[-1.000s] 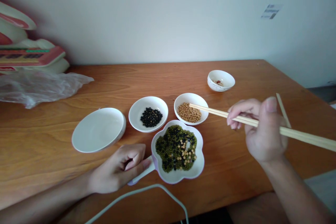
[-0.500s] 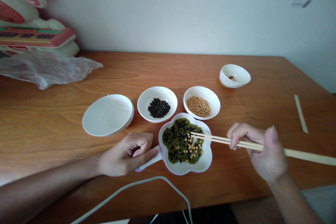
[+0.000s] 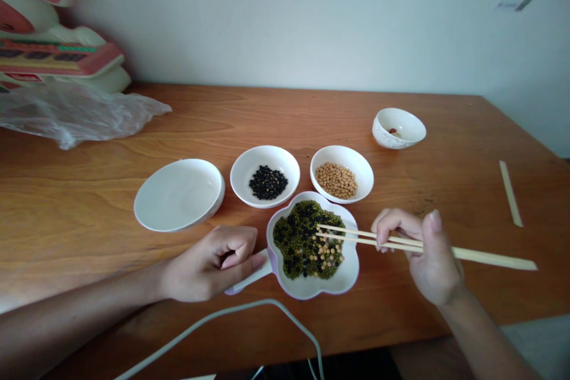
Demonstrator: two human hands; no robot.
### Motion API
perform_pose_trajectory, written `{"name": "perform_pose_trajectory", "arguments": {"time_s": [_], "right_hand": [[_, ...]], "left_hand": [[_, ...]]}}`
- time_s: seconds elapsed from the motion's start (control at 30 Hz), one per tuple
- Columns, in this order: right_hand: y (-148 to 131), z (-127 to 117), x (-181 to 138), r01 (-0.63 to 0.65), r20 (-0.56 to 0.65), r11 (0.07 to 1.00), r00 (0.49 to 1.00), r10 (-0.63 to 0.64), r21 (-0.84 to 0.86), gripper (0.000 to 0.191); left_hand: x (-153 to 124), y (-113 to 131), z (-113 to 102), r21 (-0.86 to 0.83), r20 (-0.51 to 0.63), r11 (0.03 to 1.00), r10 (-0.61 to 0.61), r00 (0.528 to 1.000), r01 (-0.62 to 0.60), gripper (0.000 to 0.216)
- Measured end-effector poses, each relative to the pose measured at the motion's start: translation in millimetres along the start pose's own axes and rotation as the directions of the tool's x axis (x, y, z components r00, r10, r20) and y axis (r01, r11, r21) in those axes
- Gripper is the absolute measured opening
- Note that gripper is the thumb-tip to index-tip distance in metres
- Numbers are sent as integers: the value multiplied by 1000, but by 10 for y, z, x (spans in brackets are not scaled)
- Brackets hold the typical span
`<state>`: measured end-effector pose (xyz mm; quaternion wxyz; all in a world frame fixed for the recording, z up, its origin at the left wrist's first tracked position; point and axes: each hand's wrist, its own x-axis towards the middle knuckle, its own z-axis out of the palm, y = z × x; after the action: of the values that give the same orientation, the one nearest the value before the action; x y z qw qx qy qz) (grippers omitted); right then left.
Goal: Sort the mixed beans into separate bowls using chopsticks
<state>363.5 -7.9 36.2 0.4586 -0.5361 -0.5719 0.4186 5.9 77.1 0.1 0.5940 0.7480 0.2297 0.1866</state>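
A flower-shaped white dish (image 3: 345,276) holds mixed green, black and yellow beans. My left hand (image 3: 209,261) is closed on the dish's handle at its left side. My right hand (image 3: 423,252) grips a pair of wooden chopsticks (image 3: 445,246), their tips down among the mixed beans. Behind the dish stand a white bowl with black beans (image 3: 264,175), a white bowl with yellow beans (image 3: 341,173) and an empty white bowl (image 3: 179,194).
A small patterned bowl (image 3: 398,127) sits at the far right. A paper chopstick sleeve (image 3: 510,193) lies near the right edge. Crumpled clear plastic (image 3: 75,113) and stacked packages (image 3: 53,59) are at the far left. A grey cable (image 3: 249,314) loops at the front edge.
My right hand brought the chopsticks from over the yellow-bean bowl down into the flower dish, then pushed the tips slightly left. The camera view shifted. My left hand stayed on the handle.
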Motion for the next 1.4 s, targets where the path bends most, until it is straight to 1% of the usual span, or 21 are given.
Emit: {"name": "perform_pose_trajectory", "arguments": {"time_s": [0.3,0.53,1.03,1.17,1.27,1.33,1.4], "right_hand": [[-26,44,1,-21,-21,997,1000,23,75,75],[-21,43,4,-11,-13,998,1000,12,64,74],[-1,39,29,-6,-38,1000,999,6,24,76],[-19,53,39,14,-72,999,997,-11,34,75],[-78,65,42,16,-126,997,992,-7,74,76],[-124,38,40,46,-188,993,982,-25,108,79],[-157,-28,36,126,-293,984,952,-84,129,79]], "left_hand": [[-3,-4,3,1,-4,1000,1,1000,-1,42],[6,-4,0,10,-7,1000,1,1000,0,43],[2,-3,-1,11,-9,1000,4,1000,-4,43],[2,19,-2,10,-3,1000,16,1000,-16,43],[-1,28,-2,23,-4,1000,17,1000,-17,43],[-2,25,-3,28,-3,1000,11,1000,-11,43],[0,21,-3,24,1,1000,8,1000,-8,43]]}}
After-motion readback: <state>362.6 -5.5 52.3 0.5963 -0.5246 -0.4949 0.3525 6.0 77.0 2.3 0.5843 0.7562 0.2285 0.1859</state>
